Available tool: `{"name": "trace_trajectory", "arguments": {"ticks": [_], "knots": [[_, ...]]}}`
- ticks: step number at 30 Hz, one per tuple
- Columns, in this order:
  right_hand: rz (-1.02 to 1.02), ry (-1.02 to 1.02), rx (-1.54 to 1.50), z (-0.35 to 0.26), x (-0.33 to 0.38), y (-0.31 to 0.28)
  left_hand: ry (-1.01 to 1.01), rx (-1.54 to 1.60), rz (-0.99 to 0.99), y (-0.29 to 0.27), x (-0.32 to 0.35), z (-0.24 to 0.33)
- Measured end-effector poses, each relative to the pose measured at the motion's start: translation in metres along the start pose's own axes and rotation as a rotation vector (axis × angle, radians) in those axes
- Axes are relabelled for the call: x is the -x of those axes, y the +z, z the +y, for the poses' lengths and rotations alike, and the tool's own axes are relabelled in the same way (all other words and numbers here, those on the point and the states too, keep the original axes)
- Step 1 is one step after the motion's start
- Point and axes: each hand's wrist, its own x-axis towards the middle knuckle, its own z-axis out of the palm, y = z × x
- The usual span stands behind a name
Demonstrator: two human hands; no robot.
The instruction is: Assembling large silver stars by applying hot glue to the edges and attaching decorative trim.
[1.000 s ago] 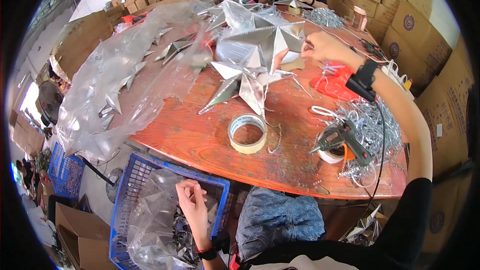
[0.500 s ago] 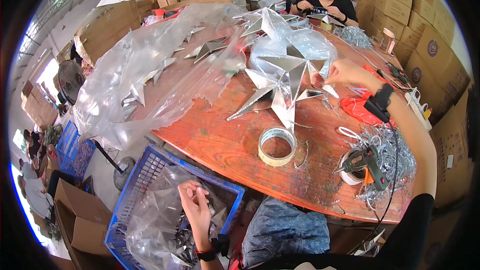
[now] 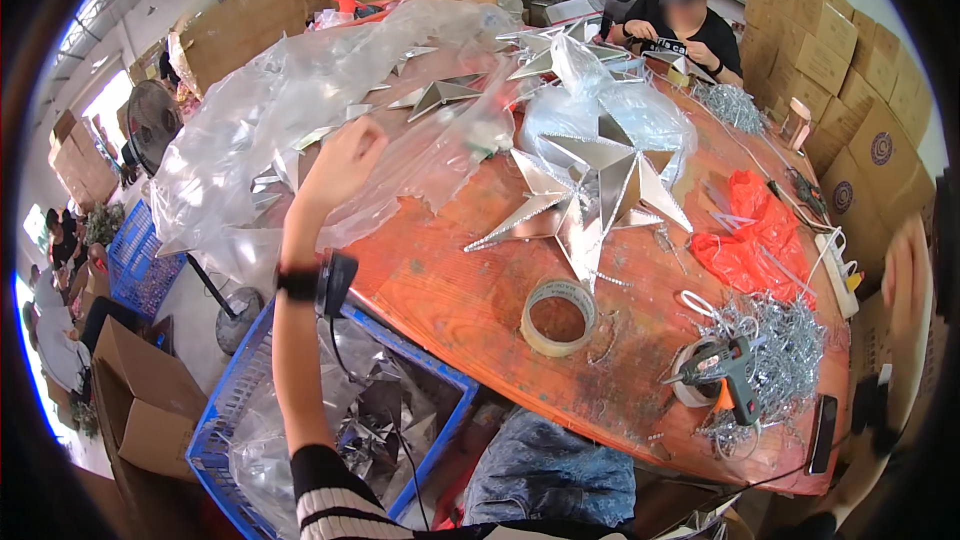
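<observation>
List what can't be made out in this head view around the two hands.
- Right hand: at the right rim, blurred and stretched by the fisheye; its grip is unreadable.
- Left hand: its fingers sink into the clear plastic bags, so any hold is unclear.
- Blue crate: contents veiled by crumpled plastic.
</observation>
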Motion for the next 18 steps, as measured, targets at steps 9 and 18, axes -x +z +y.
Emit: {"name": "trace_trajectory", "arguments": {"ticks": [9, 18], "knots": [[-0.131, 0.052, 0.153, -0.016, 0.104, -0.018, -0.428, -0.45, -0.286, 0.145, -0.114, -0.198], [-0.359, 0.09, 0.271, -0.042, 0.107, 0.024, -0.535, -0.388, -0.202, 0.203, -0.127, -0.219]]}}
